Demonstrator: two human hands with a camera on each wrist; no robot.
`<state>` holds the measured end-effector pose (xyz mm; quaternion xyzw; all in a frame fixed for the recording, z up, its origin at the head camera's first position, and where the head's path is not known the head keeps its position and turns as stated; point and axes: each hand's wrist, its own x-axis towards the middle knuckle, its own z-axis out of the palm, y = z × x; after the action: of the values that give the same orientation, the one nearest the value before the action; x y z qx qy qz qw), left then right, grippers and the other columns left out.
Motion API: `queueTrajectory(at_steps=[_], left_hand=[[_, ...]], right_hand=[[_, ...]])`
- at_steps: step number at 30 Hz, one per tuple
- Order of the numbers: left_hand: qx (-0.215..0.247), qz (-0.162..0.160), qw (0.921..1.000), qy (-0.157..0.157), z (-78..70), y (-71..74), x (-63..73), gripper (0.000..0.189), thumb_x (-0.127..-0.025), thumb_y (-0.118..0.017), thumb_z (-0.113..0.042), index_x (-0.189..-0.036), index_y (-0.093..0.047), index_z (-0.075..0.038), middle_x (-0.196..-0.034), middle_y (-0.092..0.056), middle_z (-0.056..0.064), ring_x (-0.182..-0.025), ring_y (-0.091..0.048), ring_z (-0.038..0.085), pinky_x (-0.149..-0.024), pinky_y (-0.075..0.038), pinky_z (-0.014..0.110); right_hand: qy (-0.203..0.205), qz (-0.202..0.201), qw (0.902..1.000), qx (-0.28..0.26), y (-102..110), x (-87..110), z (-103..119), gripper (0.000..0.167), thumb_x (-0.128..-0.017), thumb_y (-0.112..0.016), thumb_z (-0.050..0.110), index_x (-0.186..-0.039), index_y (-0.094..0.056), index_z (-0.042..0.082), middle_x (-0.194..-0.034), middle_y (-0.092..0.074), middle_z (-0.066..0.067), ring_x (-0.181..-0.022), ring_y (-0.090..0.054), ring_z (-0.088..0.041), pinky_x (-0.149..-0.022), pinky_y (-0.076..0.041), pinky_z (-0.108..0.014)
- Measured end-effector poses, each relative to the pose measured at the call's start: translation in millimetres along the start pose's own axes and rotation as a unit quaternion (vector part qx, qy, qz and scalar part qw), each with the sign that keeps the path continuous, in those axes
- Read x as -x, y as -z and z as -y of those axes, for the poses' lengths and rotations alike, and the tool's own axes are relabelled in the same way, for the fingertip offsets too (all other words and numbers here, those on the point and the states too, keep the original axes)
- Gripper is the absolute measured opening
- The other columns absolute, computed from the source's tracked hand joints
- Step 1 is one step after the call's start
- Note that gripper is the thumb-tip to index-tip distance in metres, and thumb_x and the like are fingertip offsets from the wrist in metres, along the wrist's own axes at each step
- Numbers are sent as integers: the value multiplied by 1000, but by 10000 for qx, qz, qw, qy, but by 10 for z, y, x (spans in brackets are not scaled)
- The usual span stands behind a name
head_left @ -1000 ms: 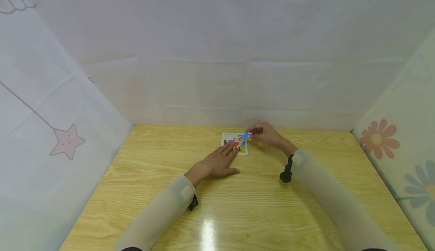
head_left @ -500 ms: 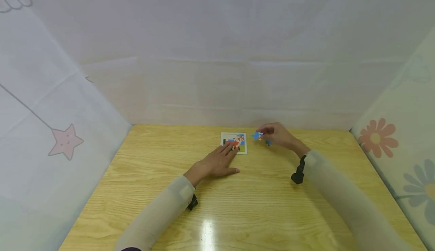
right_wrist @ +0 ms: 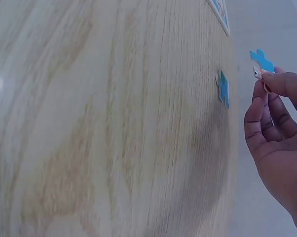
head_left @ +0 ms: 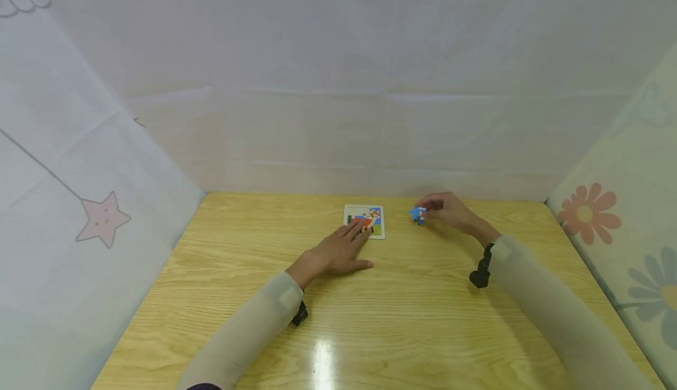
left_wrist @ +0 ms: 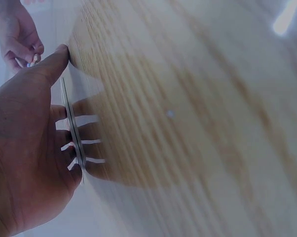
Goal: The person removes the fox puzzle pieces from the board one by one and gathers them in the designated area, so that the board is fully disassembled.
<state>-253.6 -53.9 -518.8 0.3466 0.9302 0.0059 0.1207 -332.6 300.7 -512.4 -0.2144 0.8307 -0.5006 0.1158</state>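
In the head view, your left hand (head_left: 338, 252) lies spread over the near left part of a small picture puzzle (head_left: 359, 210), fingers straight and thumb held out to the side; it rests on the puzzle and grips nothing. The puzzle lies flat toward the far edge of the wooden table (head_left: 402, 308), its pale frame surrounding a coloured picture, with a plain cream patch at the upper left. To the right of it, your right hand (head_left: 446, 208) holds a mostly blue puzzle piece (head_left: 416, 211) by its edge. Both your arms are in light sleeves (head_left: 243, 331), with a black band (head_left: 480, 275) at each wrist. A pale cloth (head_left: 317, 137) stands behind the table, and the side cloths show a pink star (head_left: 104, 219) and a red flower (head_left: 585, 215).

In the left wrist view, you see the puzzle edge-on, with your left fingers reaching over its near edge. Your right hand is in the background.

In the right wrist view, your thumb and fingertips pinch the blue piece, which is raised clear of the table; your other fingers are bent. A loose piece (right_wrist: 223, 90) lies on the table below, apart from the puzzle, whose corner shows at the top.
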Motion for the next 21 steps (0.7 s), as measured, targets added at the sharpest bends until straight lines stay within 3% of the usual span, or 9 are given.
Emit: queueTrajectory(at_steps=[4, 13, 21], left_hand=[[59, 12, 10000, 5, -11, 29, 12, 91, -107, -41, -68, -172, -13, -12, -178, -3, 16, -165, -3, 33, -132, -14, 49], [62, -26, 10000, -7, -4, 17, 8, 90, -107, -43, -67, -171, -15, -11, -178, -5, 16, -165, -5, 33, -132, -16, 50], [48, -29, 10000, -12, 1, -13, 10, 90, -107, -42, -67, -171, -14, -11, -178, -3, 16, -165, -3, 33, -132, -15, 50]], right_hand=[[-4, -23, 10000, 20, 54, 57, -67, 28, -101, -69, -1, -129, -73, -2, -121, -72, -23, -103, -70, -29, -90, -61, -42], [-132, 20, 9999, 92, 166, 189, -180, 29, -102, -70, 4, -131, -72, -1, -115, -71, -23, -100, -69, -37, -80, -61, -44], [-423, -16, 9990, 141, 221, 268, -212, 31, -102, -70, 5, -132, -71, -2, -115, -72, -24, -96, -70, -31, -73, -60, -37]])
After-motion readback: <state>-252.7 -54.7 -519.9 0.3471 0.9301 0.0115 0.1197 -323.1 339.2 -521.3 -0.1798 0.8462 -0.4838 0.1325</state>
